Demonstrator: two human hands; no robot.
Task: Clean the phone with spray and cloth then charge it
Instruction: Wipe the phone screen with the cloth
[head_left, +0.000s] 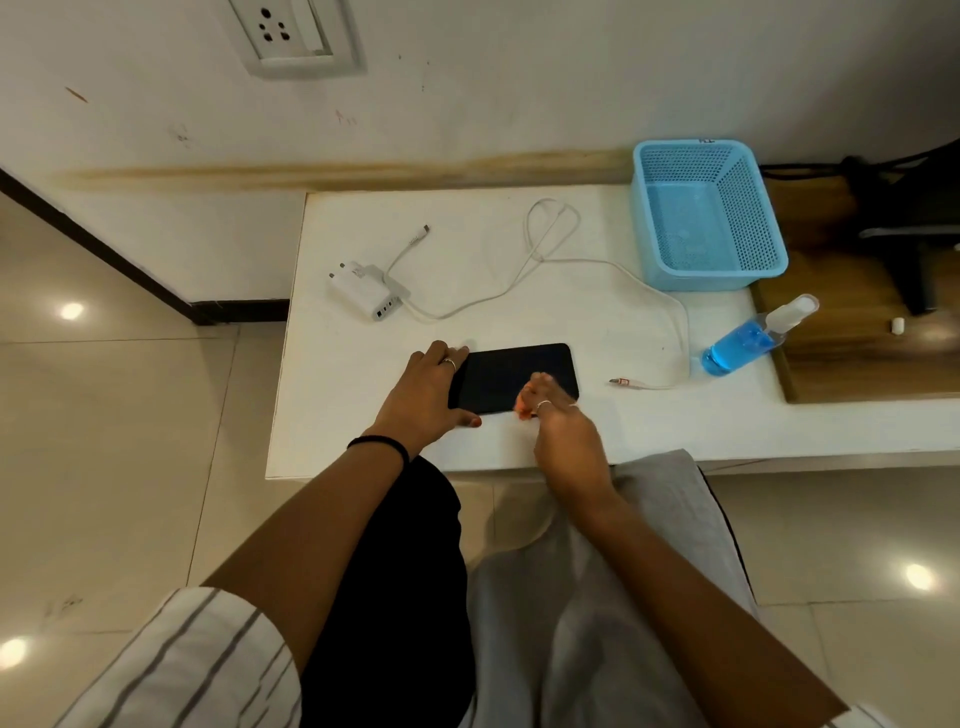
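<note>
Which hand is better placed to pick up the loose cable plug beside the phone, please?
Right. The right hand is over the phone's end nearest the cable plug; the left hand holds the far end.

A black phone (511, 376) lies near the front edge of a white table (363, 415), beside a clear spray bottle (748, 340) of blue liquid at the right edge. A light-blue mesh basket (709, 215) fills the back right corner; a white charger (366, 291) and white cable (550, 260) sit toward the back. A white sleeve (197, 665) carries grey stripes; a black band (379, 444) circles the left wrist.
</note>
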